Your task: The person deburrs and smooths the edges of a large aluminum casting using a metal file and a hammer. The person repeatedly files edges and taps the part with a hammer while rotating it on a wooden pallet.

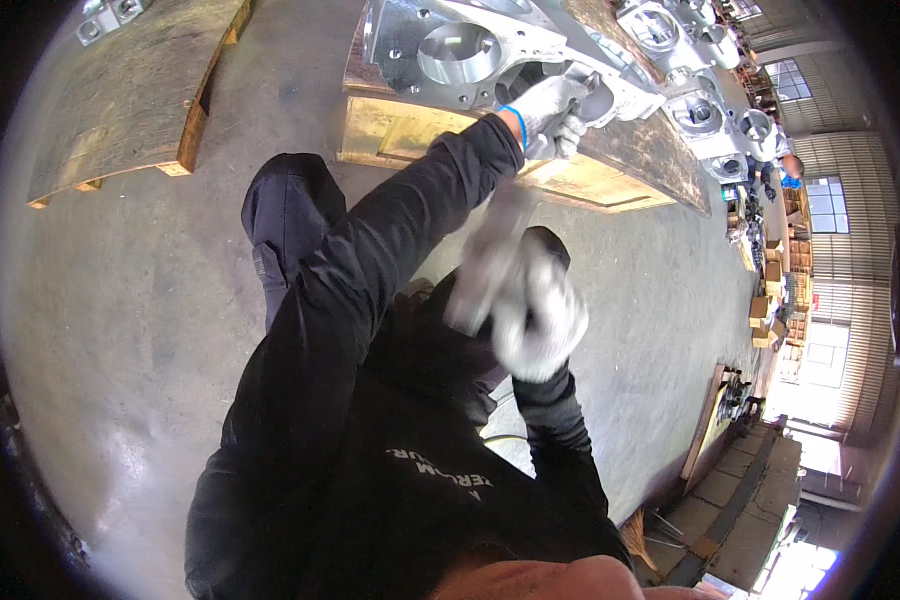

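My left hand (552, 112), in a white work glove with a blue cuff edge, is at the near edge of a machined metal casting (400, 62) with a large round bore. Its fingers are curled over the casting's rim, beside a curved grey surface. Closer to my body, my right hand (542, 322), also white-gloved, is smeared by motion. It is closed on a flat grey-brown piece (487, 262), too blurred to name, which sticks out toward the left above my lap.
The casting rests on a wooden crate (610, 172). More metal castings (698, 115) line up to the right. A low wooden platform (120, 110) stands at the left. Cardboard boxes (767, 307) and another person (790, 166) are at the far right. A broom (638, 545) lies lower right.
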A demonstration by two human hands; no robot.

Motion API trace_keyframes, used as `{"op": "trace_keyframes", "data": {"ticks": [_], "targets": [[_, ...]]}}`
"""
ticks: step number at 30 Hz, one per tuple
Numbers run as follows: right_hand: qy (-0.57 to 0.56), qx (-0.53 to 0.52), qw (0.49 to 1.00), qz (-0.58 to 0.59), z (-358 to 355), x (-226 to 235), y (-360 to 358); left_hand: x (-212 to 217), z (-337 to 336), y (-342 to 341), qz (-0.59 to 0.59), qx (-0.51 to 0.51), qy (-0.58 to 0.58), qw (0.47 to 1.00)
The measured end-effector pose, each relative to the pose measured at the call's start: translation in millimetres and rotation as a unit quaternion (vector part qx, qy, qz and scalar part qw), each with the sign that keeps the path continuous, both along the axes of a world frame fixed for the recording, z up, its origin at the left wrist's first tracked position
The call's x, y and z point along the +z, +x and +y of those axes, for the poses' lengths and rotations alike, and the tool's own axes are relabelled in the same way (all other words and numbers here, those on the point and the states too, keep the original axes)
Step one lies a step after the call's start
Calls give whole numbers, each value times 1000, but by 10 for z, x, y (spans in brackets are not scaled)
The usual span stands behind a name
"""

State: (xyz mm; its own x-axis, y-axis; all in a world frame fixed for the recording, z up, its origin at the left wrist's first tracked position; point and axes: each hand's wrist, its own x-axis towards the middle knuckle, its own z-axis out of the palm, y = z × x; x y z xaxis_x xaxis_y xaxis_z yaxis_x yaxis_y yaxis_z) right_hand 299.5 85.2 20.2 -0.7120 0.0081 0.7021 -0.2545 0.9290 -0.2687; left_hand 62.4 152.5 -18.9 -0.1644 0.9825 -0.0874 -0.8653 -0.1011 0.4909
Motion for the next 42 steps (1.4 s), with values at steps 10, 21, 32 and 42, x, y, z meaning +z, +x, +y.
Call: {"op": "trace_keyframes", "data": {"ticks": [10,21,32,42], "targets": [[-174,-128,973,-85,300,-472,702,-106,-356,548,12,134,-56,989],[-172,-86,976,-108,292,-448,656,66,-324,303,-6,50,-33,998],[-173,-65,974,-131,292,-405,503,-229,-379,201,16,17,39,999],[17,169,985,-4,73,-98,124,-205,-389,195,4,30,44,999]]}}
